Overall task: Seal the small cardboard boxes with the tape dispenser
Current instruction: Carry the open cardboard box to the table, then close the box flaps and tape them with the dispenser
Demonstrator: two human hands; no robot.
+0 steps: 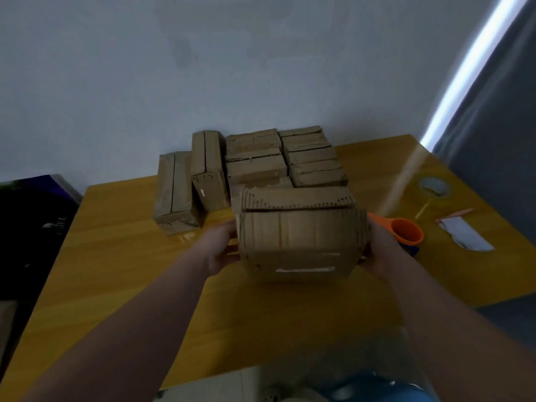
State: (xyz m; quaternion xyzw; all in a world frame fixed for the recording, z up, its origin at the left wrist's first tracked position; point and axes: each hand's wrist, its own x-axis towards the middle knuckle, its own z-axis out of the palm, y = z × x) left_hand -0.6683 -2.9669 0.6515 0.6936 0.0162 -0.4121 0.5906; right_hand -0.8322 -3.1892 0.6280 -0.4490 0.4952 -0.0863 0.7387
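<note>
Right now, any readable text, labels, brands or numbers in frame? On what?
No text reads clearly.
Dark object at far left: faint pale lettering, too blurred to read.
Held box: white strip on its front, nothing legible on it.
Grey paper at right: no readable marks.

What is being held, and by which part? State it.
A cardboard box, held at its two side ends by the left hand and right hand.

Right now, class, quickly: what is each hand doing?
The left hand grips the left side of the cardboard box.
The right hand grips the right side of the same box.
</note>
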